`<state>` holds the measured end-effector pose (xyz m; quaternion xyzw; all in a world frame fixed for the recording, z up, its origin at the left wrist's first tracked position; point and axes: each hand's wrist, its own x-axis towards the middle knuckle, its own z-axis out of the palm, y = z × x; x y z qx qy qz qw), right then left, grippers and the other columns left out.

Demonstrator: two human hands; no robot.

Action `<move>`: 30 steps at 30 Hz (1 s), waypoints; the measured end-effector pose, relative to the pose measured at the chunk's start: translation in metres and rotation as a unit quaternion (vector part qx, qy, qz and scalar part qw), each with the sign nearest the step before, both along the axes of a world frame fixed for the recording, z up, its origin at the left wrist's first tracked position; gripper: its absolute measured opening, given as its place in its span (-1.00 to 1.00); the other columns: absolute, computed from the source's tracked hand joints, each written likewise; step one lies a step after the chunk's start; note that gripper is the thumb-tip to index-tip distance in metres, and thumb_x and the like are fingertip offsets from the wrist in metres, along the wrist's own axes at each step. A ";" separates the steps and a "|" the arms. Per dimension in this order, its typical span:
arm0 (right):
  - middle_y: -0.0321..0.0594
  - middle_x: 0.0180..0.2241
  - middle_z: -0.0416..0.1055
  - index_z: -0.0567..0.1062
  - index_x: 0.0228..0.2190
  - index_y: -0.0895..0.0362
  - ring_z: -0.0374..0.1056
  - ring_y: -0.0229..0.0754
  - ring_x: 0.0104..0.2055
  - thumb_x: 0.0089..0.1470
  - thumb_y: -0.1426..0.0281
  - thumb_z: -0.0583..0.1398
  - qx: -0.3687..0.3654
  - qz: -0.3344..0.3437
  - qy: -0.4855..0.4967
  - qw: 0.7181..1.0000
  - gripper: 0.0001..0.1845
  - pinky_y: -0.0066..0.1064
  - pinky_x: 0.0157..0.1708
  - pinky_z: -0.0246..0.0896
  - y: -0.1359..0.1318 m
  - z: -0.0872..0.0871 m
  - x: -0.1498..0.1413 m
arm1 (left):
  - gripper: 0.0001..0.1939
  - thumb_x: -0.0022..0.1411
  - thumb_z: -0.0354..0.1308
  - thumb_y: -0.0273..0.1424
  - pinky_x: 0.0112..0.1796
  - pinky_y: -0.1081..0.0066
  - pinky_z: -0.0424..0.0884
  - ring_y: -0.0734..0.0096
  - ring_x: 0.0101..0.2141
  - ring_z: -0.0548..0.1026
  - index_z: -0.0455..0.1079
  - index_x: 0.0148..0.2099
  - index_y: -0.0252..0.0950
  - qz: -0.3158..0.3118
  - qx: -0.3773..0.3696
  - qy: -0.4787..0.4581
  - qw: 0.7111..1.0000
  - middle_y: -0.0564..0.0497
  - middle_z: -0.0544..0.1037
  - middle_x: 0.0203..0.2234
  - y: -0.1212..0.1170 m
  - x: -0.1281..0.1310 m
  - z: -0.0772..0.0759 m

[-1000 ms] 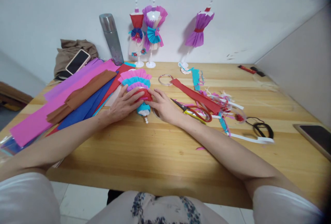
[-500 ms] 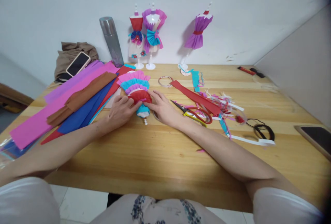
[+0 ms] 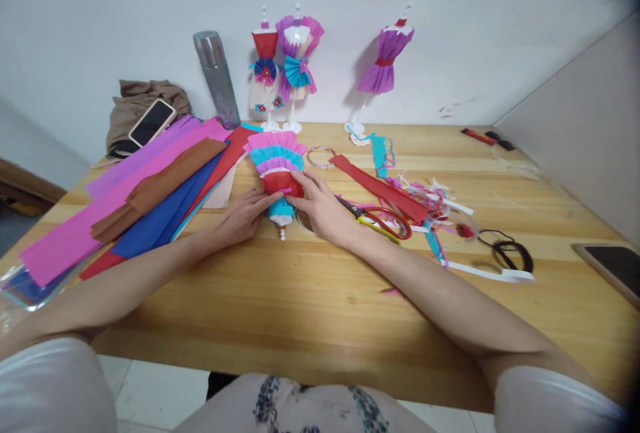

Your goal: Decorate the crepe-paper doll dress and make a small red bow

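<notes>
A small mannequin [image 3: 283, 211] lies on the table with its neck knob towards me. Its tiered crepe-paper skirt [image 3: 278, 154] fans away in pink, blue, purple and red bands, above a blue bodice. My left hand [image 3: 245, 214] holds the waist from the left, thumb against a narrow pink strip [image 3: 285, 191] there. From the other side my right hand [image 3: 320, 206] grips it, thumb at the waist and fingers along the red band. Close to my right hand lie scissors [image 3: 383, 219] with orange-red handles and a folded red paper strip [image 3: 380, 186].
Coloured crepe-paper sheets [image 3: 165, 186] spread on the left, near a phone [image 3: 152, 123] and a flask [image 3: 217, 79]. Several dressed mannequins [image 3: 265, 73] stand at the wall. Paper scraps [image 3: 435, 199], a black cord loop [image 3: 513, 256] and another phone [image 3: 613, 266] lie right.
The mannequin has shifted slightly right and its skirt stands straighter. My left hand's fingers have slid off the red band, down beside the waist.
</notes>
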<state>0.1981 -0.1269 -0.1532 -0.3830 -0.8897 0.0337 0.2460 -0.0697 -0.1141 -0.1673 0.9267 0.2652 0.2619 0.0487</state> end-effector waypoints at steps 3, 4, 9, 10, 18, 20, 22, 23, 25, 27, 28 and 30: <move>0.06 0.45 0.19 0.69 0.04 0.11 0.02 0.31 0.51 0.28 0.47 0.19 0.013 -0.017 -0.002 1.000 -0.62 0.29 0.42 0.08 -0.002 0.003 0.005 | -0.14 0.24 -0.04 -0.71 0.33 -0.04 0.32 0.18 0.35 0.39 0.10 0.55 -0.17 0.003 -0.039 0.034 0.999 -0.21 0.41 0.37 0.003 0.007 0.004; 0.04 0.45 0.19 0.71 0.01 0.10 0.02 0.33 0.51 0.28 0.48 0.19 0.013 -0.028 -0.005 1.000 -0.63 0.32 0.41 0.09 -0.003 0.004 0.007 | -0.12 0.23 -0.05 -0.71 0.35 -0.09 0.28 0.18 0.34 0.40 0.08 0.56 -0.17 0.009 -0.055 0.051 0.997 -0.20 0.42 0.36 0.002 0.010 0.006; 0.02 0.46 0.19 0.67 0.10 0.03 0.04 0.37 0.50 0.28 0.50 0.18 -0.005 -0.059 -0.018 0.998 -0.56 0.36 0.35 0.15 -0.002 0.000 0.011 | -0.16 0.30 -0.06 -0.65 0.34 -0.26 0.19 0.06 0.37 0.33 0.03 0.58 -0.13 0.068 -0.079 0.132 0.986 -0.20 0.37 0.40 -0.005 0.020 0.019; 0.04 0.45 0.19 0.66 0.12 0.03 0.04 0.37 0.50 0.27 0.50 0.18 -0.008 -0.058 -0.018 0.998 -0.54 0.36 0.34 0.16 -0.001 -0.002 0.011 | -0.19 0.32 -0.04 -0.63 0.32 -0.28 0.19 0.00 0.39 0.29 0.07 0.56 -0.13 0.083 -0.062 0.142 0.984 -0.22 0.35 0.40 -0.007 0.021 0.021; 0.12 0.44 0.19 0.61 0.18 0.07 0.04 0.30 0.49 0.27 0.47 0.20 -0.001 -0.039 0.014 0.999 -0.52 0.34 0.36 0.11 0.002 -0.011 0.008 | -0.32 0.38 -0.02 -0.56 0.25 -0.12 0.24 -0.01 0.24 0.37 0.22 0.50 -0.21 0.107 0.021 0.153 0.982 -0.26 0.51 0.20 -0.005 0.016 0.015; 0.13 0.44 0.20 0.60 0.19 0.09 0.05 0.28 0.49 0.28 0.47 0.18 -0.005 -0.036 0.018 0.999 -0.52 0.31 0.37 0.11 0.002 -0.010 0.007 | -0.32 0.37 -0.01 -0.56 0.26 -0.12 0.23 0.01 0.22 0.38 0.21 0.50 -0.24 0.099 0.023 0.148 0.984 -0.26 0.53 0.18 -0.003 0.015 0.015; 0.11 0.44 0.21 0.61 0.18 0.10 0.07 0.28 0.49 0.27 0.49 0.17 -0.009 -0.031 0.022 0.999 -0.51 0.29 0.39 0.11 0.003 -0.010 0.007 | -0.33 0.38 -0.02 -0.55 0.26 -0.13 0.22 0.02 0.19 0.40 0.21 0.50 -0.26 0.089 0.025 0.145 0.985 -0.27 0.56 0.16 0.000 0.013 0.015; 0.10 0.44 0.21 0.61 0.18 0.10 0.07 0.27 0.48 0.27 0.49 0.17 -0.010 -0.029 0.025 0.999 -0.51 0.28 0.40 0.10 0.004 -0.010 0.007 | -0.34 0.39 -0.03 -0.54 0.26 -0.12 0.22 0.02 0.19 0.41 0.21 0.50 -0.28 0.083 0.026 0.145 0.986 -0.27 0.57 0.15 0.001 0.013 0.015; 0.06 0.44 0.21 0.62 0.16 0.07 0.08 0.26 0.48 0.27 0.49 0.15 -0.009 -0.026 0.036 0.999 -0.51 0.29 0.41 0.08 0.006 -0.008 0.009 | -0.34 0.40 -0.04 -0.54 0.26 -0.10 0.23 0.04 0.20 0.42 0.21 0.51 -0.28 0.076 0.028 0.143 0.986 -0.26 0.58 0.14 0.002 0.012 0.016; 0.03 0.43 0.22 0.63 0.14 0.04 0.08 0.23 0.48 0.29 0.50 0.13 -0.006 -0.023 0.050 0.998 -0.52 0.29 0.41 0.08 0.009 -0.006 0.012 | -0.34 0.41 -0.05 -0.54 0.27 -0.05 0.23 0.08 0.21 0.42 0.20 0.51 -0.25 0.074 0.031 0.137 0.987 -0.23 0.59 0.14 0.003 0.011 0.017; 0.03 0.43 0.23 0.62 0.14 0.04 0.08 0.22 0.48 0.29 0.50 0.13 -0.004 -0.020 0.055 0.998 -0.52 0.30 0.40 0.08 0.010 -0.004 0.014 | -0.35 0.41 -0.06 -0.54 0.27 -0.03 0.24 0.11 0.20 0.43 0.21 0.50 -0.23 0.074 0.031 0.132 0.988 -0.21 0.60 0.14 0.003 0.010 0.017; 0.05 0.43 0.22 0.61 0.15 0.06 0.08 0.22 0.48 0.27 0.53 0.13 0.000 -0.018 0.058 0.998 -0.50 0.31 0.39 0.08 0.011 0.003 0.020 | -0.36 0.42 -0.06 -0.54 0.26 0.02 0.26 0.13 0.16 0.46 0.23 0.49 -0.24 0.074 0.029 0.120 0.990 -0.19 0.62 0.10 0.003 0.010 0.018</move>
